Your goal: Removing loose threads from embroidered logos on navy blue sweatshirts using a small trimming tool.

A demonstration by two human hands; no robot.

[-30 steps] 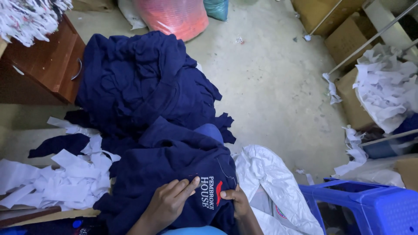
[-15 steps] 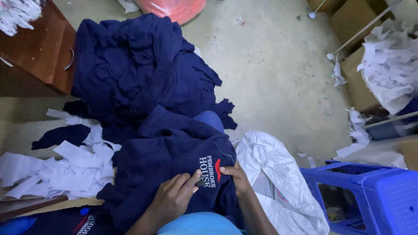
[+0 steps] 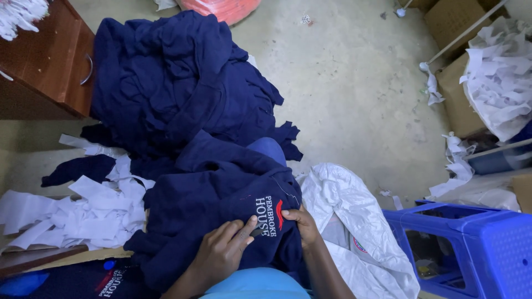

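- A navy garment [image 3: 210, 205] lies across the person's lap in the lower middle of the frame, its embroidered emblem in white lettering with a red mark turned up toward the camera.
- The left hand [image 3: 224, 254] rests flat on the garment just left of the emblem, fingers stretched out and close together, pressing the cloth rather than gripping it.
- The right hand [image 3: 302, 221] sits at the right edge of the emblem, fingers curled in and pinching the fabric there.
- A big heap of navy clothes [image 3: 177, 88] spreads over the floor in the upper left and centre, running down to touch the garment on the lap.
- White paper strips [image 3: 83, 210] lie scattered at the left, just beside the garment.
- A brown wooden cabinet [image 3: 47, 61] with a metal handle stands in the upper left corner.
- A crumpled white plastic bag [image 3: 354, 221] lies right of the hands, and beyond it a blue plastic stool [image 3: 471, 243] fills the lower right corner.
- Cardboard boxes [image 3: 460, 94] heaped with more white strips stand along the right edge; an orange-red bag [image 3: 221, 8] peeks in at the top.
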